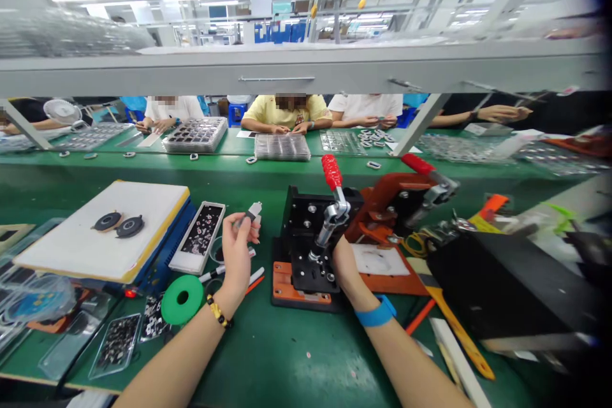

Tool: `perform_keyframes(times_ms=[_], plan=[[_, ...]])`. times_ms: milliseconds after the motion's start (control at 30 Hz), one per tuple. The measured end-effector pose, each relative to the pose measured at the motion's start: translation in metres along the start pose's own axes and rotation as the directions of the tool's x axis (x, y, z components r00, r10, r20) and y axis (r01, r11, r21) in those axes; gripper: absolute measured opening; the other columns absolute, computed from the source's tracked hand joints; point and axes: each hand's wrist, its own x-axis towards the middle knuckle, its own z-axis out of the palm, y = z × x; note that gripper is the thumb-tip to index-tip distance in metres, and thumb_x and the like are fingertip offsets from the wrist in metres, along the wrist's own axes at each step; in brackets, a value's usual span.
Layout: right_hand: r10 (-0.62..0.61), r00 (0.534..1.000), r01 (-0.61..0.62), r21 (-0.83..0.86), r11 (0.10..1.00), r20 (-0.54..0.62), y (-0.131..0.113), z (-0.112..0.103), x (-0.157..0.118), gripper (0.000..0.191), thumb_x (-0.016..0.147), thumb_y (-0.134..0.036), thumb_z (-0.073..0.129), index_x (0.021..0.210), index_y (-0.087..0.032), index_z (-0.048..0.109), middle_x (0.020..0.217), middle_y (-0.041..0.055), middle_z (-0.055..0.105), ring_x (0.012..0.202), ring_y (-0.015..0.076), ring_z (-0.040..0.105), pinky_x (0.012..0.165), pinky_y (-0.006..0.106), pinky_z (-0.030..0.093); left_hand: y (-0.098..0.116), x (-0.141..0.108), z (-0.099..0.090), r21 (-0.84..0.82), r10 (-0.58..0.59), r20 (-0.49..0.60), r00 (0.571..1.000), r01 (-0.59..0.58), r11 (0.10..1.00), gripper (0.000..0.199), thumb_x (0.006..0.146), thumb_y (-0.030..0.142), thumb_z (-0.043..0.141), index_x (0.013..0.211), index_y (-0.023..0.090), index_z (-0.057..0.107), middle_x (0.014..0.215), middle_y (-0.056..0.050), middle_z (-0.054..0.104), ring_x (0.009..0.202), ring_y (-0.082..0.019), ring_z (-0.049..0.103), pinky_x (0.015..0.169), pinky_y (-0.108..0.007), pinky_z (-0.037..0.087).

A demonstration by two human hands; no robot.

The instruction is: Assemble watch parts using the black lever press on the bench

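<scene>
On the green tabletop, at lower left, a clear plastic tray holds small dark parts. Left of centre, a narrow white-rimmed tray holds a dense scatter of similar glinting pieces. Two black ring-shaped discs lie on a smooth white board with a yellow edge. The left hand, wearing a beaded bracelet, is nearly closed, pinching a small white-and-dark part at its fingertips, just right of the white-rimmed tray. The right hand, with a blue wristband, sits against a black metal jig beneath a red-handled toggle clamp; its fingers are hidden, so whether it grips anything cannot be told.
</scene>
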Motion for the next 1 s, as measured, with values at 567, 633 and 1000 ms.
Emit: perform_keyframes(times_ms=[567,633,1000], plan=[[0.01,0.999,-0.013,0.068,0.998,0.037,0.002,0.002,0.004,0.073,0.076,-0.086,0.056,0.096,-0.019,0.075,0.107,0.0103,0.078,0.109,0.0324,0.067,0.114,0.051,0.045,-0.008,-0.01,0.005,0.25,0.049,0.165,0.985,-0.09,0.964,0.061,0.082,0.066,0.078,0.072,0.022,0.038,0.07,0.005,0.041,0.068,-0.014,0.044,0.066,-0.025,0.035],[0.005,0.999,-0.008,0.071,0.997,0.044,0.003,0.002,0.005,0.073,0.076,-0.087,0.055,0.096,-0.019,0.074,0.108,0.0101,0.078,0.11,0.0326,0.067,0.114,0.052,0.045,-0.008,-0.012,0.005,0.273,0.056,0.188,0.981,-0.107,0.956,0.063,0.083,0.068,0.076,0.068,0.022,0.035,0.067,0.004,0.038,0.067,-0.014,0.042,0.065,-0.026,0.033],[-0.036,0.998,0.033,0.073,0.997,0.049,-0.005,0.005,0.003,0.069,0.077,-0.087,0.053,0.088,-0.022,0.072,0.1,0.0076,0.078,0.103,0.0313,0.066,0.109,0.048,0.048,-0.007,-0.021,0.003,0.327,0.134,0.293,0.947,-0.23,0.916,0.059,0.094,0.069,0.064,0.064,0.021,0.049,0.07,0.0,0.046,0.069,-0.017,0.042,0.067,-0.03,0.036]])
